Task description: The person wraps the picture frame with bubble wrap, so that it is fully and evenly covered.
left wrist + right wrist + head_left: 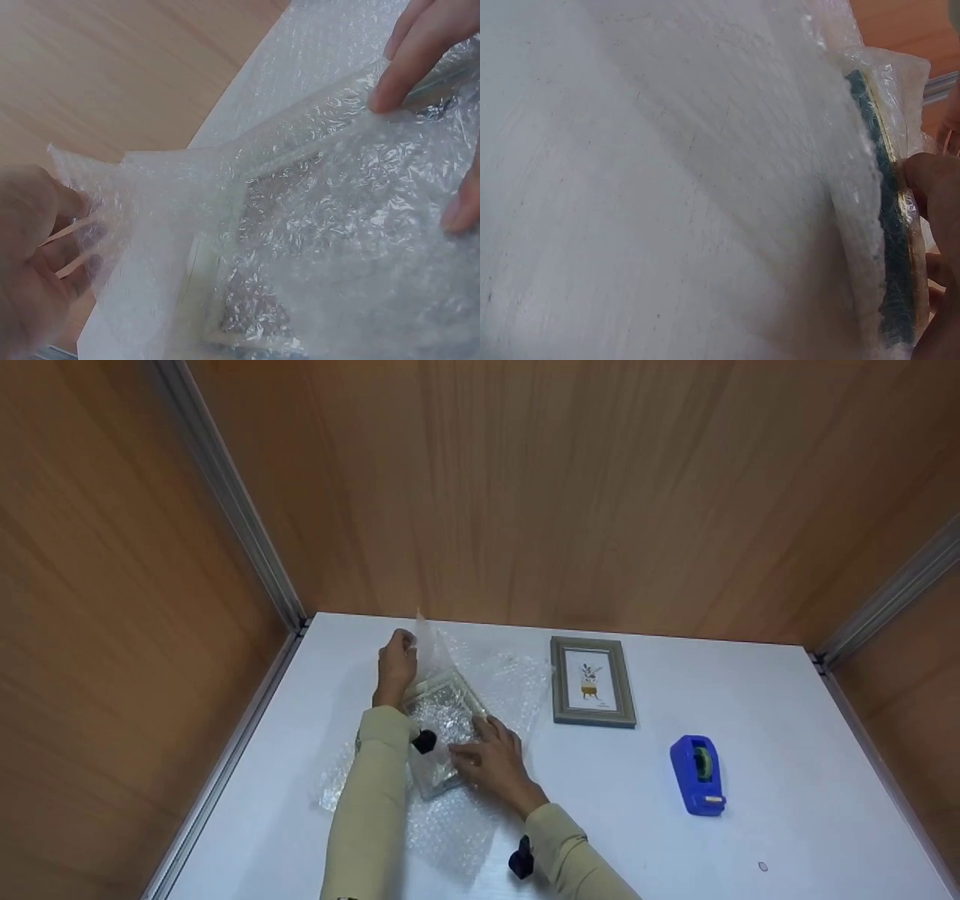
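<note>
A light-coloured picture frame (469, 692) lies tilted on a sheet of bubble wrap (510, 675), with part of the wrap folded over its face. At the frame's far end my left hand (397, 664) pinches a raised corner of the wrap; the left wrist view shows that bubble wrap (161, 195) stretched up from the frame. My right hand (491, 757) rests on the covered frame, its fingertips (386, 101) pressing near the edge. Seen from the right wrist, the frame's dark side (892, 247) shows through the wrap beside the right hand (934, 195).
A second grey picture frame (592, 719) with a plant print lies face up to the right. Farther right stands a blue tape dispenser (691, 791). The white table (637, 825) meets wooden panels (525, 495) at the back and sides.
</note>
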{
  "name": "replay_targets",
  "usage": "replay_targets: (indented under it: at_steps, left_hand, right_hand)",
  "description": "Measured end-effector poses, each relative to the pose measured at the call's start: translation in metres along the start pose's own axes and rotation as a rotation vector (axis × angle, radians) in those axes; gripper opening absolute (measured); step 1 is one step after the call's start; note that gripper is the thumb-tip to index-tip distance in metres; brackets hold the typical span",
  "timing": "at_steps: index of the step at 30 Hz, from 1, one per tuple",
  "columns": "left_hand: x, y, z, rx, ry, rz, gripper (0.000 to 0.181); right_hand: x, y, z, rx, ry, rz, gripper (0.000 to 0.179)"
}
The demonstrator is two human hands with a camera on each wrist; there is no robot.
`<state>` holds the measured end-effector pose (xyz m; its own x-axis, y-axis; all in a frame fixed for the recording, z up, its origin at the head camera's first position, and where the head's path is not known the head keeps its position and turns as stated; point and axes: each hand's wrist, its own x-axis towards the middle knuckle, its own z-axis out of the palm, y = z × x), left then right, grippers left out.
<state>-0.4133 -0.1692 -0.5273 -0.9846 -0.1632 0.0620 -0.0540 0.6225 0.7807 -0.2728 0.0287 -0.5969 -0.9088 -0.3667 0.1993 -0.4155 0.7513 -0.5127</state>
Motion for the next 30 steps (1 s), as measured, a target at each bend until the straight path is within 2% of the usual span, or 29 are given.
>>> replay_targets:
  at_steps: [3,8,13,17,21,26,30]
  left_hand:
    - [0.003,0.002,0.002,0.047,0.012,-0.009,0.021]
    - [0.009,0.007,0.003,0.122,0.019,-0.033,0.039]
    - [0.015,0.011,0.005,0.167,0.015,-0.019,0.035]
    - [0.016,0.011,0.006,0.151,0.051,0.032,0.029]
    - [0.016,0.009,0.004,0.050,0.086,0.094,0.028]
    - [0.015,0.011,0.001,-0.077,0.010,0.101,0.042]
    - [0.015,0.017,0.002,-0.050,-0.072,0.103,0.042]
  right_hand:
    - [-0.001,0.000,0.002,-0.008,0.001,-0.007,0.028]
    - [-0.001,-0.001,0.002,0.013,-0.002,-0.019,0.028]
    - [0.000,0.002,0.001,0.023,0.004,-0.018,0.028]
    - [0.000,0.003,0.002,0.022,0.011,-0.024,0.027]
    - [-0.001,0.001,0.002,0.024,0.013,-0.032,0.028]
    - [-0.002,0.002,0.002,0.018,0.028,-0.038,0.027]
    - [-0.002,0.003,0.002,0.016,0.031,-0.032,0.028]
